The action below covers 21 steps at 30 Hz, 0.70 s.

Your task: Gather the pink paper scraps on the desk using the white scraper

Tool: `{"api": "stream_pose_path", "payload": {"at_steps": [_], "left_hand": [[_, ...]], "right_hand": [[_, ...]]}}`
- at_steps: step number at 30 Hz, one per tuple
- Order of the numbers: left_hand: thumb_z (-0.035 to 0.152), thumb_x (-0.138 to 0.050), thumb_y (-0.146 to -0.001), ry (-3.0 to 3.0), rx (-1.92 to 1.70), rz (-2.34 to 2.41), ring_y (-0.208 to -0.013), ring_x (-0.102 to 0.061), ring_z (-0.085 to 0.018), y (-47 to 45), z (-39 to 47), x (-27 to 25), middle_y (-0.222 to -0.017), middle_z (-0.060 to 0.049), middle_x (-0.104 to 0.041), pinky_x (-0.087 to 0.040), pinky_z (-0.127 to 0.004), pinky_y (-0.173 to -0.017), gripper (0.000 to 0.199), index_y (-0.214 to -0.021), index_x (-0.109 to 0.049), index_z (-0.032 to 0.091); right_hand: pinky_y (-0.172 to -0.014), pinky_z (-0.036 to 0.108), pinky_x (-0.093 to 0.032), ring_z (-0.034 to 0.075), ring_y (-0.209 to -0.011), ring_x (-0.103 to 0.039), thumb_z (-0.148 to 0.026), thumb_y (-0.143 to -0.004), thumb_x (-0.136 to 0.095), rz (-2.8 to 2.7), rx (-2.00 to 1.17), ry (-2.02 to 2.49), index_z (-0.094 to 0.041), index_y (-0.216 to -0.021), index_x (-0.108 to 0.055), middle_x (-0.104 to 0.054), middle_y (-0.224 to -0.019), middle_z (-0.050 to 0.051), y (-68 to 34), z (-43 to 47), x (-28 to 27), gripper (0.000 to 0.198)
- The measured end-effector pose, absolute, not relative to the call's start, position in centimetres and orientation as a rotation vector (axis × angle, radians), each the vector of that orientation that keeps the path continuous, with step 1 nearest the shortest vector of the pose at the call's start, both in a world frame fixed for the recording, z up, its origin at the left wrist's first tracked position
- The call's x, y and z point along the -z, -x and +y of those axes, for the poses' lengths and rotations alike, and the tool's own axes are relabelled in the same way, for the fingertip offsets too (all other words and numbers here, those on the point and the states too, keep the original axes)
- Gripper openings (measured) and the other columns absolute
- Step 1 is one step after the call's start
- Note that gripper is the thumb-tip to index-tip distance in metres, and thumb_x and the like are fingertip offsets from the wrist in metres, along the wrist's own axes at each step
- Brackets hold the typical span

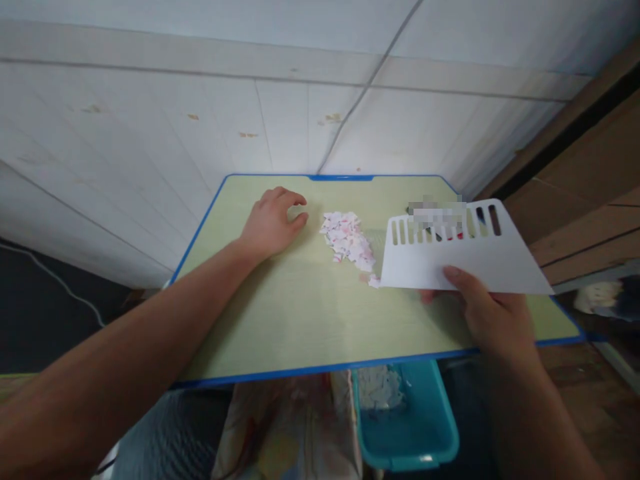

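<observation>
left hand: fingers curved, thumb set apart in a wide c-shape; over the table, just left of the paper scraps.

paper scraps: a loose, flat heap of small torn-edged pieces, white with pinkish marks; on the table between the hands, trailing toward the sheet.

right hand: gripping the sheet by its near edge, thumb on top, a fingertip showing below.

sheet: white, thin, smooth, flat, with a row of rounded oblong slots along the far side; card or plastic, cannot tell. dark and red items behind it, blurred.

table: pale yellow-green top with faint grain, blue rim, rounded far corners.

tub: teal, smooth, round-cornered, below the table's near edge; pale flaky pieces inside.

wall: white panels, chipped in spots.
</observation>
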<state>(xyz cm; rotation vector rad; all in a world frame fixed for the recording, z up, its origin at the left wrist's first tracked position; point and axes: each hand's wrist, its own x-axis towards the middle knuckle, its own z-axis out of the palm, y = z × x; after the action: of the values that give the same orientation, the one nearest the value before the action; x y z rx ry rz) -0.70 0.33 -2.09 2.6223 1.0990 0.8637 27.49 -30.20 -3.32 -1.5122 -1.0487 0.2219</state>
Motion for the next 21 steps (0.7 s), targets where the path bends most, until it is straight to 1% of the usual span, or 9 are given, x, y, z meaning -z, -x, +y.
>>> {"api": "stream_pose_path", "payload": {"at_steps": [2, 4, 6, 8, 12, 14, 16, 18, 21], "left_hand": [[0.037, -0.074, -0.107, -2.619, -0.851, 1.094, -0.143, -0.075, -0.040, 0.7, 0.5, 2.4, -0.145, -0.014, -0.087, -0.059, -0.062, -0.135, 0.032, -0.133, -0.089, 0.027], [0.038, -0.075, -0.108, -2.616, -0.847, 1.088, -0.144, -0.075, -0.040, 0.8, 0.6, 2.6, -0.145, -0.014, -0.086, -0.060, -0.062, -0.135, 0.031, -0.133, -0.089, 0.028], [0.038, -0.075, -0.108, -2.612, -0.834, 1.079, -0.145, -0.076, -0.041, 0.8, 0.6, 2.7, -0.146, -0.014, -0.086, -0.060, -0.062, -0.136, 0.031, -0.133, -0.089, 0.028], [0.040, -0.075, -0.108, -2.615, -0.814, 1.073, -0.146, -0.075, -0.041, 0.8, 0.5, 2.7, -0.147, -0.014, -0.086, -0.060, -0.062, -0.137, 0.032, -0.134, -0.089, 0.027], [0.043, -0.073, -0.108, -2.630, -0.780, 1.064, -0.148, -0.076, -0.042, 1.1, 0.1, 2.6, -0.149, -0.015, -0.085, -0.060, -0.064, -0.138, 0.035, -0.135, -0.088, 0.026], [0.043, -0.072, -0.108, -2.635, -0.759, 1.068, -0.148, -0.076, -0.042, 1.2, 0.1, 2.5, -0.149, -0.016, -0.085, -0.060, -0.065, -0.137, 0.036, -0.136, -0.087, 0.025], [0.043, -0.073, -0.108, -2.630, -0.752, 1.087, -0.148, -0.075, -0.042, 1.3, 0.0, 2.5, -0.149, -0.015, -0.085, -0.060, -0.065, -0.138, 0.034, -0.135, -0.087, 0.027], [0.042, -0.074, -0.108, -2.620, -0.763, 1.110, -0.147, -0.076, -0.041, 1.3, 0.1, 2.5, -0.147, -0.014, -0.085, -0.061, -0.065, -0.138, 0.031, -0.133, -0.088, 0.029], [0.041, -0.075, -0.106, -2.611, -0.776, 1.128, -0.146, -0.075, -0.042, 1.2, 0.1, 2.5, -0.145, -0.014, -0.085, -0.061, -0.066, -0.138, 0.031, -0.132, -0.088, 0.029]], "right_hand": [[-0.103, 0.054, -0.073, 0.031, -0.081, -0.081, -0.060, -0.109, -0.093, -1.056, -0.199, 1.518, -0.031, -0.080, -0.086, -0.084, -0.079, 0.003, -27.4, -30.4, 3.0, 0.041], [-0.102, 0.054, -0.072, 0.032, -0.082, -0.079, -0.060, -0.111, -0.090, -1.114, -0.161, 1.533, -0.032, -0.075, -0.084, -0.080, -0.075, 0.004, -27.1, -30.4, 2.7, 0.046], [-0.101, 0.054, -0.071, 0.032, -0.083, -0.079, -0.060, -0.114, -0.087, -1.148, -0.129, 1.554, -0.033, -0.073, -0.083, -0.079, -0.075, 0.004, -26.9, -30.4, 2.5, 0.049], [-0.100, 0.053, -0.071, 0.032, -0.084, -0.079, -0.057, -0.115, -0.086, -1.129, -0.127, 1.569, -0.033, -0.077, -0.085, -0.082, -0.081, 0.004, -26.7, -30.4, 2.6, 0.045], [-0.097, 0.053, -0.072, 0.033, -0.086, -0.081, -0.053, -0.112, -0.091, -1.017, -0.125, 1.562, -0.034, -0.089, -0.087, -0.085, -0.088, 0.003, -26.4, -30.7, 3.0, 0.030], [-0.102, 0.056, -0.073, 0.035, -0.093, -0.082, -0.053, -0.113, -0.090, -1.012, -0.114, 1.562, -0.035, -0.086, -0.086, -0.086, -0.090, 0.004, -26.1, -30.9, 2.9, 0.033], [-0.110, 0.060, -0.072, 0.037, -0.098, -0.082, -0.054, -0.114, -0.088, -1.059, -0.107, 1.565, -0.036, -0.081, -0.084, -0.087, -0.091, 0.004, -25.9, -31.0, 2.8, 0.038], [-0.121, 0.063, -0.067, 0.037, -0.102, -0.083, -0.053, -0.116, -0.086, -1.123, -0.113, 1.583, -0.036, -0.080, -0.083, -0.087, -0.093, 0.004, -25.8, -31.1, 2.6, 0.040], [-0.135, 0.066, -0.058, 0.038, -0.107, -0.084, -0.052, -0.118, -0.083, -1.140, -0.084, 1.617, -0.035, -0.083, -0.085, -0.088, -0.094, 0.004, -25.8, -31.2, 2.6, 0.039]]}}
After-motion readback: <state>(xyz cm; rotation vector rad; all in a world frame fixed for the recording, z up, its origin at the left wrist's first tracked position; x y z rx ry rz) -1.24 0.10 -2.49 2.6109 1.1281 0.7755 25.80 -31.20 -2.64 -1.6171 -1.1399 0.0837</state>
